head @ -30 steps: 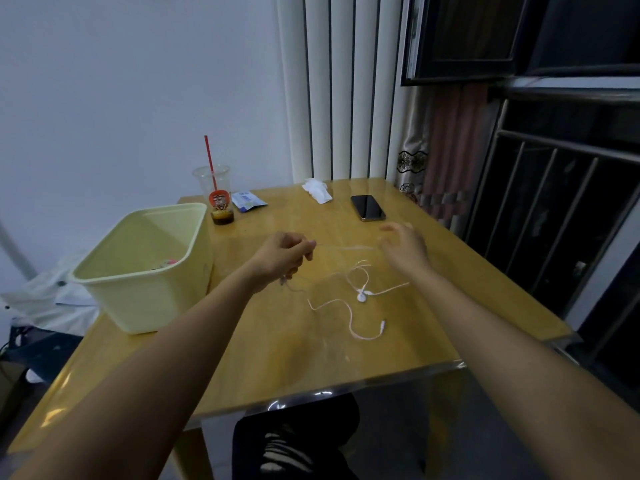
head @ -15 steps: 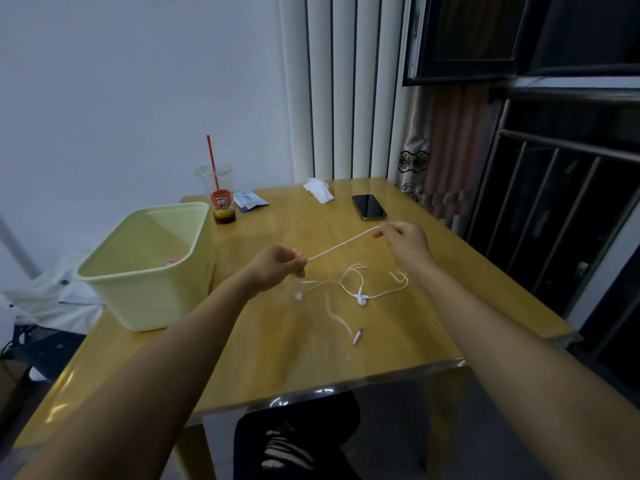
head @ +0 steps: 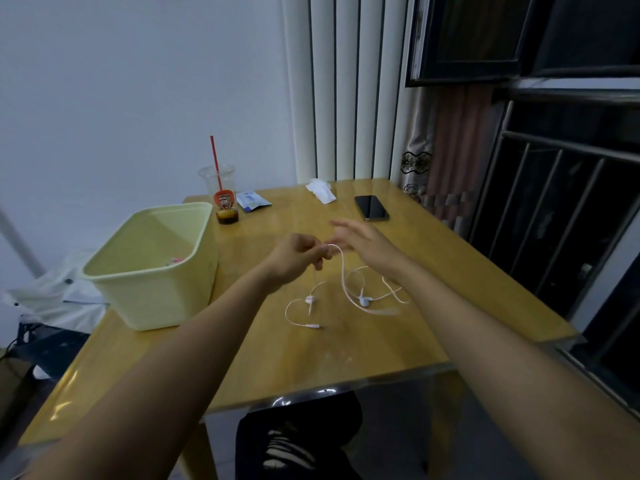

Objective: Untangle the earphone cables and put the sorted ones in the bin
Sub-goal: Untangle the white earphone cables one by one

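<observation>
The bin (head: 156, 299) stands left of both hands. The left hand (head: 298, 259) pinches the white earphone cable (head: 343, 278), whose loops lie on the table (head: 311, 368) beneath the 2 hands. The right hand (head: 363, 242), just beside, spreads its fingers, holding nothing.

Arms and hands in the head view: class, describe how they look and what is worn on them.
The left forearm and the right forearm are bare up to the frame's edge: no sleeves, no gloves. The left hand and the right hand show no watch, bracelet or ring, though the right hand's fingers are blurred, so a thin ring cannot be ruled out.
</observation>
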{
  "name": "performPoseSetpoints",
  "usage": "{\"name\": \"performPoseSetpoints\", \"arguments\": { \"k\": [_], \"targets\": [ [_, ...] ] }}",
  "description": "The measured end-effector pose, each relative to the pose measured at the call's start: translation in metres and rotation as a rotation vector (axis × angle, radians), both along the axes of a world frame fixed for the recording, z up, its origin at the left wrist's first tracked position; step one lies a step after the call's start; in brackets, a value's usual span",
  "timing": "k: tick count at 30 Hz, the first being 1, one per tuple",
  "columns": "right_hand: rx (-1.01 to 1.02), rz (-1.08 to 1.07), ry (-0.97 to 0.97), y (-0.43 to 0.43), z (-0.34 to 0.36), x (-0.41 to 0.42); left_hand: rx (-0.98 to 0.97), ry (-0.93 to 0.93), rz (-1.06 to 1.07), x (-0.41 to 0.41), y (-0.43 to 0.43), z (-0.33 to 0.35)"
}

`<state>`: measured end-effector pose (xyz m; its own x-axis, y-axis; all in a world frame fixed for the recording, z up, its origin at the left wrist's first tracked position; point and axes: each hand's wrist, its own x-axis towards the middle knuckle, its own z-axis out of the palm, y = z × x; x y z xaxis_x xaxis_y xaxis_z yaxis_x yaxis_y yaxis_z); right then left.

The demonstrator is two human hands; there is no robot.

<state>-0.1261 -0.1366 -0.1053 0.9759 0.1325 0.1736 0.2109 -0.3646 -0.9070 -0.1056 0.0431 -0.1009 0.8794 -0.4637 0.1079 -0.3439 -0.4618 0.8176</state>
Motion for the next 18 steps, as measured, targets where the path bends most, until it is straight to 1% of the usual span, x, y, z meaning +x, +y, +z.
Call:
{"name": "performPoseSetpoints", "arguments": {
  "k": [2,4,5,7,9,10,11,12,13,15,16,17,18],
  "targets": [
    [-0.018,0.114,0.094,0.005,0.001,-0.005,-0.035,0.035,0.007,-0.001,0.000,0.002],
    [-0.068,0.062,0.087,0.000,-0.002,-0.004,-0.034,0.075,0.003,0.000,0.004,0.003],
    [-0.047,0.003,0.075,-0.004,-0.003,-0.002,-0.029,0.097,-0.004,0.000,0.007,0.003],
    [0.107,-0.196,0.044,-0.014,-0.004,0.003,-0.002,0.108,-0.011,0.001,0.014,0.001],
    [0.313,-0.482,0.023,-0.030,-0.003,0.008,0.038,0.095,-0.003,0.003,0.020,-0.002],
    [0.350,-0.600,0.034,-0.039,-0.005,0.010,0.062,0.086,0.006,0.003,0.022,-0.004],
    [0.320,-0.669,0.068,-0.046,-0.008,0.011,0.081,0.077,0.018,0.004,0.024,-0.007],
    [0.244,-0.680,0.115,-0.050,-0.011,0.012,0.090,0.071,0.033,0.005,0.026,-0.008],
    [0.133,-0.656,0.162,-0.052,-0.014,0.013,0.089,0.071,0.049,0.005,0.026,-0.008],
    [-0.177,-0.604,0.213,-0.047,-0.019,0.013,0.081,0.057,0.057,0.005,0.023,-0.008],
    [-0.323,-0.614,0.178,-0.041,-0.019,0.011,0.083,0.047,0.046,0.004,0.019,-0.007],
    [-0.407,-0.623,0.081,-0.033,-0.017,0.009,0.084,0.041,0.031,0.002,0.015,-0.007],
    [-0.407,-0.572,-0.051,-0.024,-0.012,0.005,0.088,0.036,0.015,0.001,0.011,-0.006]
  ]
}}
